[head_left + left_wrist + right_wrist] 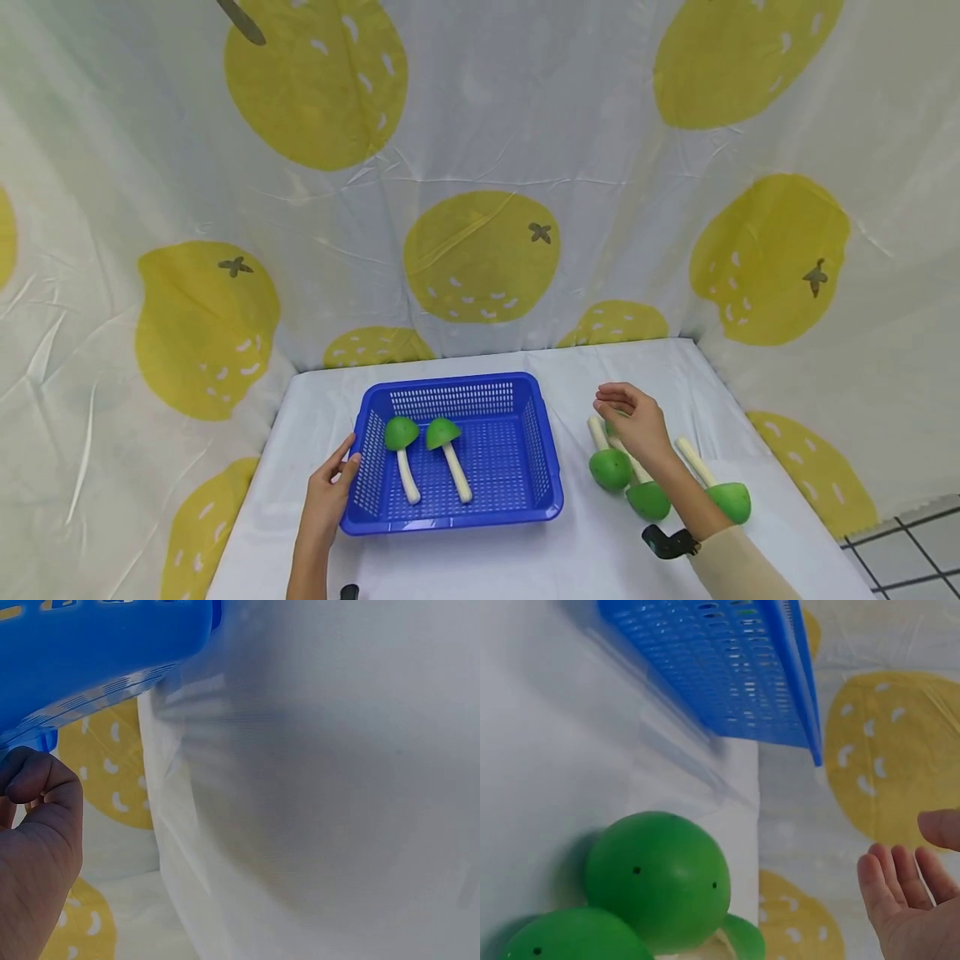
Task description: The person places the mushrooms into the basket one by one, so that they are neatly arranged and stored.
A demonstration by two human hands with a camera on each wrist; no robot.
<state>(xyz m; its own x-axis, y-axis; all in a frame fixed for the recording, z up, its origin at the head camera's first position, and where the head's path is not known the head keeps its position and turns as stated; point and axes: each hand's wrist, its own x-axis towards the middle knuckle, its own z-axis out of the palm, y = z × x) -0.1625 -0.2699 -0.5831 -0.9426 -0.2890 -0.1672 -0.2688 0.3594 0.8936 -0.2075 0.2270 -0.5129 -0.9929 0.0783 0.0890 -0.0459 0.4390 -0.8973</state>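
Observation:
A blue plastic basket [450, 527] sits on the table with two toy mushrooms inside, a left one [402, 432] and a right one [442, 432], each with a green cap and white stem. At the basket's left rim, my left hand [330, 492] holds the edge between thumb and fingers. My right hand [633, 423] hovers empty over a group of similar mushrooms right of the basket, its fingers loosely bent. Among them are a round-capped mushroom [611, 470], a nearer mushroom [648, 502] and another mushroom [729, 502] beside the forearm. The right hand partly covers a further green cap.
A white cloth [600, 567] covers the table. Behind and beside it hangs a pale curtain [480, 142] printed with yellow fruit. At the lower right, white tiles [907, 550] show past the curtain's edge.

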